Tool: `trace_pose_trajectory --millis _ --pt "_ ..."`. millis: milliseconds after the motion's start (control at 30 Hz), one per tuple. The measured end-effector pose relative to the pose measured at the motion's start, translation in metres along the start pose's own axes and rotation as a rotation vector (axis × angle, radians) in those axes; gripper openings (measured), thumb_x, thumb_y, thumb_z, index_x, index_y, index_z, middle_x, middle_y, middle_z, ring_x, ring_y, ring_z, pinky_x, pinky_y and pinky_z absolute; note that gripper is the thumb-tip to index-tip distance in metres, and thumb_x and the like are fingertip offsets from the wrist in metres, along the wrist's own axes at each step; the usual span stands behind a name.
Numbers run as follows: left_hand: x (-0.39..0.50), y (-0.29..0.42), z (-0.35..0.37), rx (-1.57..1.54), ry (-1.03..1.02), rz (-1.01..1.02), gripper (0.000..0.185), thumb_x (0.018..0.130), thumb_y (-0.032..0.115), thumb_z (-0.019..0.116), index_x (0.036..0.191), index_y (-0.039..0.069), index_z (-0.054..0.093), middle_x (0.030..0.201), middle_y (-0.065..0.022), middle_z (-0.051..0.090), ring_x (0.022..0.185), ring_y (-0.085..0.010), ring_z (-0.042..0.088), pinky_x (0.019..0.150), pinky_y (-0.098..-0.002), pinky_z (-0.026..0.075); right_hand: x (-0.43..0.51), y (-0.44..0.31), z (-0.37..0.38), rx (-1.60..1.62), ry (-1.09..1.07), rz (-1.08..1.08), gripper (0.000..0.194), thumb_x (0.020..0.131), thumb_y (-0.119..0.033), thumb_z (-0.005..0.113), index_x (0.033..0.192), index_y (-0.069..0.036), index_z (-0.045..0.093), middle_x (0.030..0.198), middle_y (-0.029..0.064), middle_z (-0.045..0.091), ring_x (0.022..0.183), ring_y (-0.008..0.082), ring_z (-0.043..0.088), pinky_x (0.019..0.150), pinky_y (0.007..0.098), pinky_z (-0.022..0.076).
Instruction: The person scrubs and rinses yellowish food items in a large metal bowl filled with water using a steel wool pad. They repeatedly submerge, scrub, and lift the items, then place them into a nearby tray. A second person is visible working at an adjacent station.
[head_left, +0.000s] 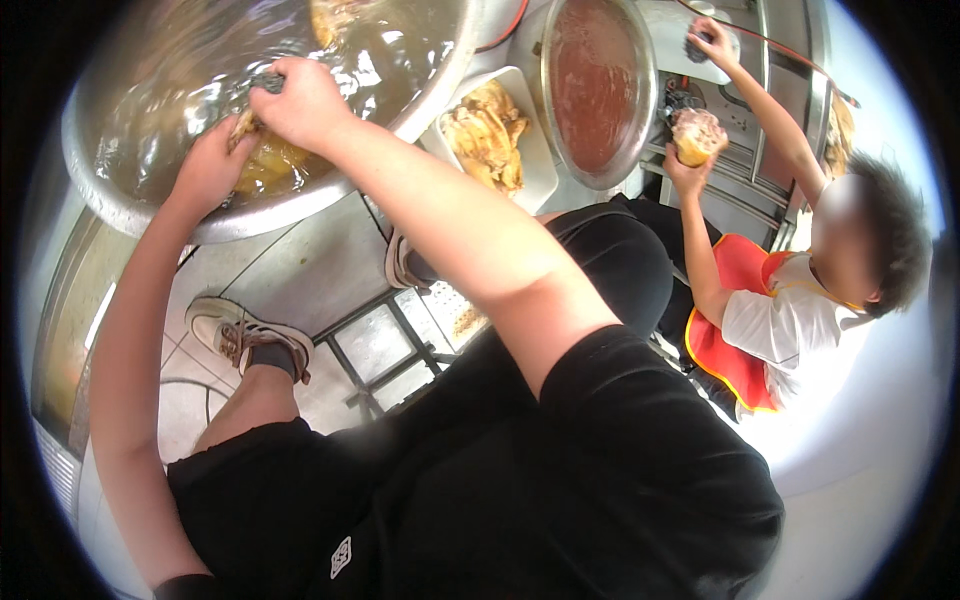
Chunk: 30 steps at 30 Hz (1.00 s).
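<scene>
My right hand (304, 101) grips a dark metal scouring pad (268, 82) over a large metal basin (420, 124) of murky water. Just below and left of it, my left hand (214, 169) holds a piece of meat (244, 129) with brownish skin; the pad is close above this piece. More yellowish meat (274, 165) lies in the water beside my hands, partly hidden by glare and ripples. Another skin-covered piece (330, 22) shows at the basin's top edge.
A white tub (544, 180) of yellowish meat pieces (487, 135) stands right of the basin. Beyond it is a metal basin (649, 97) of reddish liquid. At the right, a person (787, 315) in a red apron holds meat and a dark pad. A black metal frame (360, 367) stands on the tiled floor.
</scene>
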<state>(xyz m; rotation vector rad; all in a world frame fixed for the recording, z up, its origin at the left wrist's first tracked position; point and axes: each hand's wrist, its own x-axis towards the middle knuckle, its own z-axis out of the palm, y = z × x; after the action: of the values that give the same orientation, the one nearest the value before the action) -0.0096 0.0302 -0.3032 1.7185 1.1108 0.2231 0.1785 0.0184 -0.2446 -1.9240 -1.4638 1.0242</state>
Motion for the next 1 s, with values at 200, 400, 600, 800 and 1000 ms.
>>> trace_pose_trajectory --millis 200,400,600,800,1000 --pt "0.006 -0.001 -0.002 0.073 -0.014 -0.077 0.037 0.099 0.029 0.061 0.121 -0.001 0.063 0.11 -0.0254 0.07 0.102 -0.0401 0.067 0.091 -0.0453 0.05 -0.006 0.0 0.011 -0.153 0.023 -0.058 0.033 0.085 -0.025 0.072 0.109 -0.002 0.073 0.112 0.0205 0.07 0.107 0.04 0.067 0.097 0.0462 0.0535" --pt "0.01 -0.019 0.0 -0.043 0.029 -0.16 0.039 0.1 0.032 0.061 0.128 0.005 0.064 0.112 -0.0262 0.071 0.105 -0.0437 0.067 0.092 -0.0469 0.051 -0.037 0.008 0.011 -0.166 -0.032 -0.089 0.028 0.083 -0.021 0.073 0.104 -0.002 0.073 0.107 0.0192 0.07 0.102 0.0394 0.068 0.093 0.0459 0.055" --pt "0.002 -0.01 -0.001 0.074 -0.021 -0.105 0.043 0.098 0.034 0.062 0.13 0.005 0.062 0.113 -0.0256 0.071 0.104 -0.044 0.067 0.092 -0.0469 0.051 -0.017 0.008 0.013 -0.061 0.106 -0.171 0.03 0.084 -0.024 0.073 0.102 -0.001 0.073 0.103 0.0186 0.072 0.101 0.0389 0.069 0.091 0.0444 0.0559" --pt "0.007 -0.004 -0.004 0.132 -0.046 -0.111 0.041 0.098 0.041 0.063 0.127 0.01 0.066 0.114 -0.0204 0.072 0.102 -0.0399 0.068 0.088 -0.0463 0.052 0.011 0.008 0.009 -0.235 0.048 -0.019 0.038 0.087 -0.028 0.069 0.115 -0.001 0.073 0.115 0.0254 0.071 0.109 0.0413 0.068 0.1 0.0476 0.0535" --pt "0.001 0.004 -0.01 0.085 -0.005 -0.033 0.051 0.091 0.039 0.069 0.125 0.002 0.06 0.104 -0.0201 0.072 0.092 -0.0351 0.068 0.083 -0.0438 0.053 0.009 -0.003 -0.012 -0.176 -0.12 0.208 0.032 0.092 -0.024 0.067 0.11 0.002 0.07 0.102 0.028 0.072 0.097 0.0401 0.071 0.086 0.0456 0.0552"
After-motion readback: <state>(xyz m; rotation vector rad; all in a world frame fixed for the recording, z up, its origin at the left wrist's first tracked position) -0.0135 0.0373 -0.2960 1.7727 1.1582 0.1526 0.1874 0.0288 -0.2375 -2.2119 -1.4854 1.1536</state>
